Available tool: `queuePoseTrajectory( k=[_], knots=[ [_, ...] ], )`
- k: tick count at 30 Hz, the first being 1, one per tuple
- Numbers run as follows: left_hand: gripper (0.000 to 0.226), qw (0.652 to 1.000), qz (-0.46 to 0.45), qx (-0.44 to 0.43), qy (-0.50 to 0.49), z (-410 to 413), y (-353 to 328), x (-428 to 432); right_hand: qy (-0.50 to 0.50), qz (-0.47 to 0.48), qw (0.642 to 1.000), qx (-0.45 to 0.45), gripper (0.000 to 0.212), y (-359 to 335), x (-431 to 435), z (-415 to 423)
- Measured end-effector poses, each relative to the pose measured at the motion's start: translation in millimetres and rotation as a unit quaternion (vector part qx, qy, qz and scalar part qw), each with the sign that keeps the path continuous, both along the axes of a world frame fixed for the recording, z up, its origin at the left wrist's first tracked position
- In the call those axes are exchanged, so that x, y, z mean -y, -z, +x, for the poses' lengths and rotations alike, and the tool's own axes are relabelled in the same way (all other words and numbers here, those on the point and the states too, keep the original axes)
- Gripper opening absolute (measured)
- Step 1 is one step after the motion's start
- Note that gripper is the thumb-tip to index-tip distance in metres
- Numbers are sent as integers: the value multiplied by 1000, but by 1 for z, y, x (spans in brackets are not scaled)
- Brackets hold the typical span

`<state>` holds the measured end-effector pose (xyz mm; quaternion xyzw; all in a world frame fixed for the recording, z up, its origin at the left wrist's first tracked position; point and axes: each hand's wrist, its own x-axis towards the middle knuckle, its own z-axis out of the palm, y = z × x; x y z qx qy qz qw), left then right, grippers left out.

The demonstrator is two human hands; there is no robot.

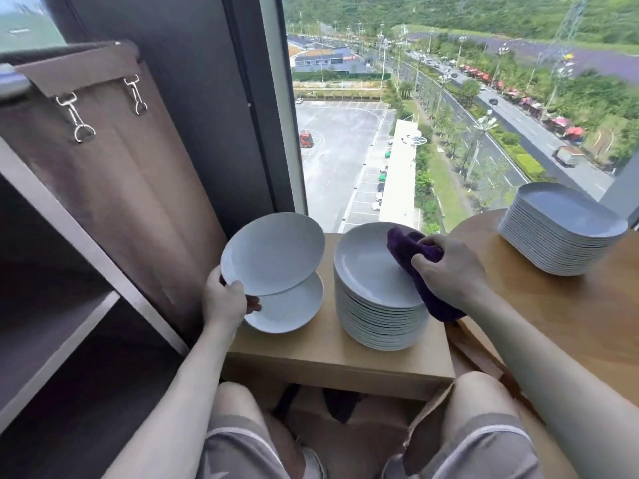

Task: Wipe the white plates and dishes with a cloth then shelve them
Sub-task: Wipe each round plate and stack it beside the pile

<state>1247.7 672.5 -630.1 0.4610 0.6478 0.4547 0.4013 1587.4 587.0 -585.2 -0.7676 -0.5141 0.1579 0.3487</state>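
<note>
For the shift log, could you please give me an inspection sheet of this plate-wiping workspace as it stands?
Surface: wooden bench, with a round wooden table to its right.
Job's things: tall stack of round plates on the bench; purple cloth on its top plate; tilted plate held over a flat plate at the bench's left; stack of rectangular dishes on the round table; shelf unit at left.
Clutter: brown paper below the bench.
Hands: left hand grips the tilted plate's rim; right hand holds the cloth.
Cables: nothing seen.
Surroundings: window straight ahead; brown fabric panel with metal clips at left.
</note>
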Motion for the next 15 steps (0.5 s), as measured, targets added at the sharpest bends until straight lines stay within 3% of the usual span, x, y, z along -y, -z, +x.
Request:
queuePoseTrajectory(
  k=[15],
  knots=[
    [65,991,-107,-76,3,-10,72,-26,-2,-26,1000,17,25,-3,8,-19]
  ],
)
